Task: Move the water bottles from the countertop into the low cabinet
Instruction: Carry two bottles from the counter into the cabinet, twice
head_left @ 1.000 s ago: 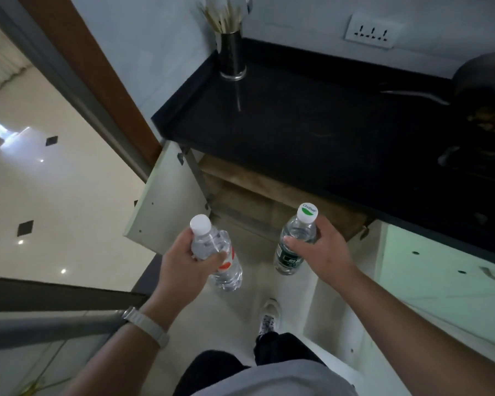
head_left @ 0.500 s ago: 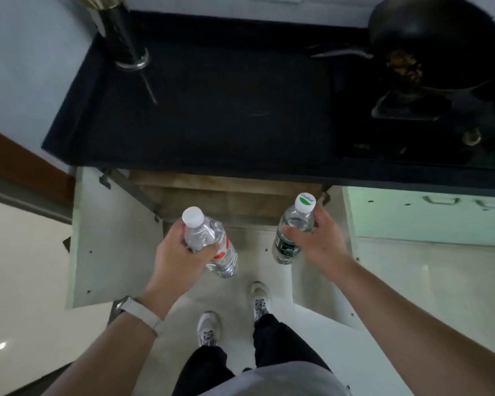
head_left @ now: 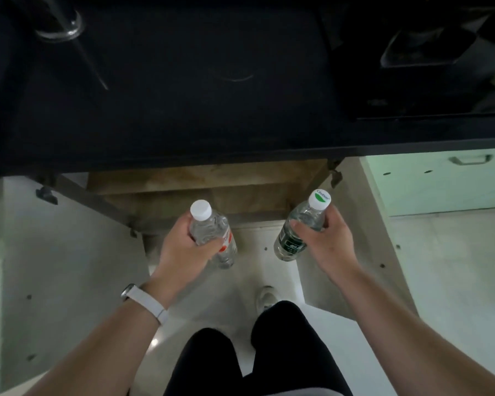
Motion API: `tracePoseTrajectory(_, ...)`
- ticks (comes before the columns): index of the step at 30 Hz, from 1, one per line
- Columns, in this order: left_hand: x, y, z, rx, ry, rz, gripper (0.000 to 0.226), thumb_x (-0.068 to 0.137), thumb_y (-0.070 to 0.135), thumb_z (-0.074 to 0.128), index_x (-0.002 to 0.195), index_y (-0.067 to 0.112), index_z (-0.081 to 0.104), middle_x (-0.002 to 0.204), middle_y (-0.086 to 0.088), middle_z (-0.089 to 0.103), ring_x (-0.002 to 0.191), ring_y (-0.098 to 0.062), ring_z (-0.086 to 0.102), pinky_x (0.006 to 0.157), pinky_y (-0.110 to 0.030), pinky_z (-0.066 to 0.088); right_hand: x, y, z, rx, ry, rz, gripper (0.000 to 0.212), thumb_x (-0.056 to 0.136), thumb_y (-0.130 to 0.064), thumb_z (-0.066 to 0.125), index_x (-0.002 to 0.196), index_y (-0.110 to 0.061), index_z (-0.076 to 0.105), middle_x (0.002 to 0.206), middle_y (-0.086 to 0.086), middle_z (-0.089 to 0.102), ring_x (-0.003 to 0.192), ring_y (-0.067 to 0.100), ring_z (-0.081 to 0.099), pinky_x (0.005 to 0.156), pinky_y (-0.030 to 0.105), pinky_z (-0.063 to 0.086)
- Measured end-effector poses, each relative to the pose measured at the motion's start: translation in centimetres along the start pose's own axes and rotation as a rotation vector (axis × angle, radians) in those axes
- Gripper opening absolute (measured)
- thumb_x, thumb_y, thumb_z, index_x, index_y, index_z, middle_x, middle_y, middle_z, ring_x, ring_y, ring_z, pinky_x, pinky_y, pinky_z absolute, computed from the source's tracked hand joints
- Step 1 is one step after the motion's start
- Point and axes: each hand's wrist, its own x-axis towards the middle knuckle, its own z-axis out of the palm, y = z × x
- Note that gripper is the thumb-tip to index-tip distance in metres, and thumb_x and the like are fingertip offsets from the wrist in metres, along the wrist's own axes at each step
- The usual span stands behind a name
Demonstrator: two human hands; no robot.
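Pale floor [head_left: 469,281], mint-green drawer front [head_left: 429,187] with handle, perhaps a stove [head_left: 420,52] upper right

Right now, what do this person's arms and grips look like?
The left forearm and right forearm are bare, no sleeves in view. A white strap with a silvery case, like a watch, circles the left wrist; the right wrist is bare. Left grip and right grip are ungloved.

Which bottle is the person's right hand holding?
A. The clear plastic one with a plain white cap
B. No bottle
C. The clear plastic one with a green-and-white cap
C. The right hand grips the clear plastic bottle with the green-and-white cap; the left hand holds the clear plastic bottle with the plain white cap.
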Motion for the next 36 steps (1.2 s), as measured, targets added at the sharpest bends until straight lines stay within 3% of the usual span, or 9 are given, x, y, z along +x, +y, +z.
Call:
tracePoseTrajectory(4, 5.0, -4.3, 3.3, -0.021, 0.012, 0.054, 0.043, 0.073, 0.012, 0.086, 0.101, 0.035, 0.063, 0.100, 0.012, 0.072, 0.093, -0.005, 0.068, 0.083, -0.027, 0.054, 5.1, 4.3, 3.0, 0.052, 0.027, -0.054, 0.038, 0.078, -0.030, 0.081, 0.107, -0.035, 0.056, 0.097, -0.015, 0.067, 0.085, 0.000, 0.064, 0.063, 0.015, 0.046)
tracePoseTrajectory(8, 9.8, -8.6, 6.2, -0.060, 0.006, 0.150, 0.051, 0.073, 0.008, 0.086, 0.104, 0.039, 0.060, 0.102, 0.015, 0.071, 0.093, 0.001, 0.068, 0.077, -0.017, 0.052, 10.0, 8.5, 5.9, 0.129, 0.079, -0.137, 0.035, 0.078, -0.027, 0.081, 0.103, -0.035, 0.059, 0.096, -0.014, 0.068, 0.082, -0.005, 0.066, 0.069, 0.015, 0.049)
tracePoseTrajectory(12, 14.3, -12.7, 8.7, -0.123, 0.010, 0.219, 0.058, 0.073, 0.006, 0.086, 0.108, 0.045, 0.059, 0.112, 0.014, 0.070, 0.107, -0.012, 0.068, 0.089, -0.033, 0.055, 14.7, 11.6, 8.7, 0.196, 0.126, -0.229, 0.039, 0.078, -0.024, 0.080, 0.112, -0.026, 0.062, 0.099, -0.011, 0.070, 0.085, -0.004, 0.067, 0.071, 0.016, 0.052)
tracePoseTrajectory(15, 17.0, -14.6, 9.9, -0.152, 0.016, 0.318, 0.056, 0.075, 0.006, 0.083, 0.111, 0.044, 0.061, 0.110, 0.017, 0.071, 0.108, -0.012, 0.068, 0.090, -0.031, 0.056, 17.3, 12.7, 10.4, 0.220, 0.144, -0.327, 0.042, 0.079, -0.024, 0.080, 0.116, -0.025, 0.061, 0.102, -0.012, 0.069, 0.088, -0.005, 0.066, 0.076, 0.017, 0.054)
tracePoseTrajectory(18, 18.7, -14.0, 10.0, -0.174, 0.009, 0.426, 0.054, 0.078, 0.008, 0.081, 0.112, 0.044, 0.060, 0.110, 0.016, 0.071, 0.108, -0.007, 0.068, 0.089, -0.028, 0.056, 18.9, 12.5, 11.2, 0.248, 0.172, -0.414, 0.042, 0.079, -0.024, 0.080, 0.117, -0.026, 0.061, 0.102, -0.012, 0.069, 0.090, -0.004, 0.066, 0.079, 0.019, 0.055)
tracePoseTrajectory(25, 21.8, -10.2, 8.5, -0.192, -0.001, 0.589, 0.049, 0.080, 0.002, 0.076, 0.116, 0.034, 0.063, 0.111, 0.007, 0.072, 0.108, -0.015, 0.069, 0.090, -0.038, 0.057, 21.0, 9.6, 11.0, 0.220, 0.195, -0.498, 0.040, 0.079, -0.029, 0.079, 0.114, -0.031, 0.059, 0.101, -0.013, 0.069, 0.091, -0.002, 0.066, 0.082, 0.024, 0.055)
tracePoseTrajectory(28, 23.2, -8.6, 8.2, -0.147, -0.024, 0.593, 0.049, 0.080, 0.002, 0.077, 0.117, 0.030, 0.064, 0.107, 0.009, 0.073, 0.103, -0.010, 0.070, 0.089, -0.033, 0.058, 22.2, 8.4, 11.3, 0.199, 0.158, -0.512, 0.040, 0.079, -0.030, 0.079, 0.111, -0.035, 0.057, 0.100, -0.015, 0.068, 0.091, -0.002, 0.066, 0.084, 0.026, 0.054)
tracePoseTrajectory(32, 24.3, -7.2, 8.4, -0.141, -0.045, 0.602, 0.045, 0.084, 0.004, 0.075, 0.118, 0.030, 0.063, 0.103, 0.017, 0.072, 0.099, -0.001, 0.069, 0.078, -0.017, 0.056, 24.2, 7.5, 11.9, 0.177, 0.135, -0.530, 0.042, 0.078, -0.033, 0.079, 0.113, -0.035, 0.056, 0.104, -0.015, 0.067, 0.095, -0.001, 0.063, 0.083, 0.023, 0.051)
tracePoseTrajectory(36, 25.2, -6.2, 8.4, -0.147, -0.041, 0.612, 0.041, 0.085, 0.005, 0.074, 0.115, 0.031, 0.064, 0.105, 0.014, 0.073, 0.101, -0.002, 0.069, 0.079, -0.018, 0.056, 25.5, 7.0, 12.4, 0.185, 0.147, -0.551, 0.040, 0.078, -0.033, 0.080, 0.111, -0.035, 0.056, 0.099, -0.018, 0.065, 0.088, -0.009, 0.061, 0.075, 0.014, 0.047)
